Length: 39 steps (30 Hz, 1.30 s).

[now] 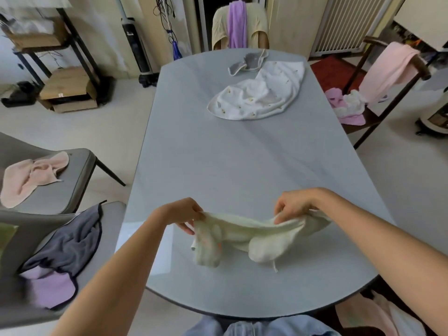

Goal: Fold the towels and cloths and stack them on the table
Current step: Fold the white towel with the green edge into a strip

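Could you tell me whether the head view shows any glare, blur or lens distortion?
Head view: soft glare on the table; wide-angle bending at the edges; motion blur on the purple cloth lower left; both hands, left hand and right hand, and the cream towel fairly sharp.

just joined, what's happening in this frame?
A person is folding laundry at a grey table. Both hands, left hand and right hand, pinch the top edge of a cream cloth, which hangs bunched and touches the tabletop. A white patterned cloth and a small grey cloth lie unfolded at the far end. No folded stack is visible yet.
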Each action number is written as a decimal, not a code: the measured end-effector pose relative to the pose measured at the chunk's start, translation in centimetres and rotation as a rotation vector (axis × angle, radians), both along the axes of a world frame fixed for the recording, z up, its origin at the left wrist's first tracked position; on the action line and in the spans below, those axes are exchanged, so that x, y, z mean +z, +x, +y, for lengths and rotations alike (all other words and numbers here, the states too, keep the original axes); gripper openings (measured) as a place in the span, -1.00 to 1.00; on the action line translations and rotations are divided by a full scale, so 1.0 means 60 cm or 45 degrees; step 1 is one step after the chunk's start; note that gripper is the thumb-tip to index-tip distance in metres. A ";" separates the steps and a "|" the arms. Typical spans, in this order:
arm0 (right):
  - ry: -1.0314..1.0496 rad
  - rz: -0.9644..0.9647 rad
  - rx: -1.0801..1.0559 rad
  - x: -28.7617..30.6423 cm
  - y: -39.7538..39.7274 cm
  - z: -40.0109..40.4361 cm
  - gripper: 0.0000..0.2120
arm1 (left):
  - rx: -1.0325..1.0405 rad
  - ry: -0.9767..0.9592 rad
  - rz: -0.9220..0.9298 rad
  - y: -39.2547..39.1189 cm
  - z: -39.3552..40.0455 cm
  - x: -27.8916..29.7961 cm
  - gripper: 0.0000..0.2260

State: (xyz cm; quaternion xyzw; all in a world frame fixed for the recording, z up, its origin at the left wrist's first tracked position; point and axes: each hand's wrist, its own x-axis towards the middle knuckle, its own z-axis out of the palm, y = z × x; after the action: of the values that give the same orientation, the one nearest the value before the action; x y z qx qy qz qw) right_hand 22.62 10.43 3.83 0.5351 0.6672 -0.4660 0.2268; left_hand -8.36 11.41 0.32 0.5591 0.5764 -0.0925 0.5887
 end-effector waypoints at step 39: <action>0.678 -0.465 0.196 -0.148 -0.002 -0.016 -0.19 | -0.323 0.822 0.763 -0.011 0.023 -0.117 -0.69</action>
State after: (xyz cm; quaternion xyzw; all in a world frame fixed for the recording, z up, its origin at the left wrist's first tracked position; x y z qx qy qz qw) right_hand 22.51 9.49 -5.05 0.5983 0.7523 -0.1533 0.2295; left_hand -9.03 12.77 -6.70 0.7286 0.6476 -0.1373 0.1756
